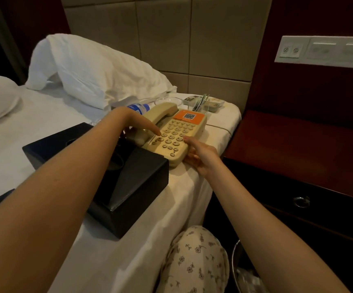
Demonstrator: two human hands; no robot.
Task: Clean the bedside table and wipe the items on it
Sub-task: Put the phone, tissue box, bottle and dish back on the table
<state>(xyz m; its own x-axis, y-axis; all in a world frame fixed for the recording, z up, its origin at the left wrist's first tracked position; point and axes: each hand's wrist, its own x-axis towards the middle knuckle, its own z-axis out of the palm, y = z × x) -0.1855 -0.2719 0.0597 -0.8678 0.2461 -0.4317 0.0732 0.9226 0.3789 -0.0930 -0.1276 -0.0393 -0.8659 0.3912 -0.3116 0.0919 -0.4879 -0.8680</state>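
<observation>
Phone: the beige phone [182, 132] lies on the white sheet [33, 115] at the bed's right edge, centre of the frame, with its handset [160, 113] in the cradle and an orange sticker [189, 117] with a square code above the keypad.
Left hand: the left hand [129, 121] reaches in from the lower left over the handset's near end. Its index finger [152, 130] is straight, tip on the keypad's left side. The other fingers are tucked beside the handset, and I cannot tell if they grip it.
Right hand: the right hand [203, 157] holds the phone's near right corner, thumb [189, 140] on top by the keys, fingers curled along the side and under it.
Table: the dark red table [298, 144] stands at centre right, just beside the bed, its top bare. A ring pull [301, 201] hangs on the drawer front below.
Box: a black box [133, 187] sits on the sheet left of the phone, touching or nearly touching it, partly under the left forearm.
Bottle: a bottle [138, 107] with a blue label lies behind the left hand.
Dish: a clear glass dish [169, 100] sits just behind the handset.
Tray: a small tray [211, 103] of sachets and sticks stands at the bed's far right corner.
Bedding: a white pillow [91, 68] leans on the padded headboard [165, 39], upper left.
Wall: a white switch panel [323, 50], upper right.
Bottom: a knee [194, 261] in floral cloth, and a bin [238, 261] to its right.
</observation>
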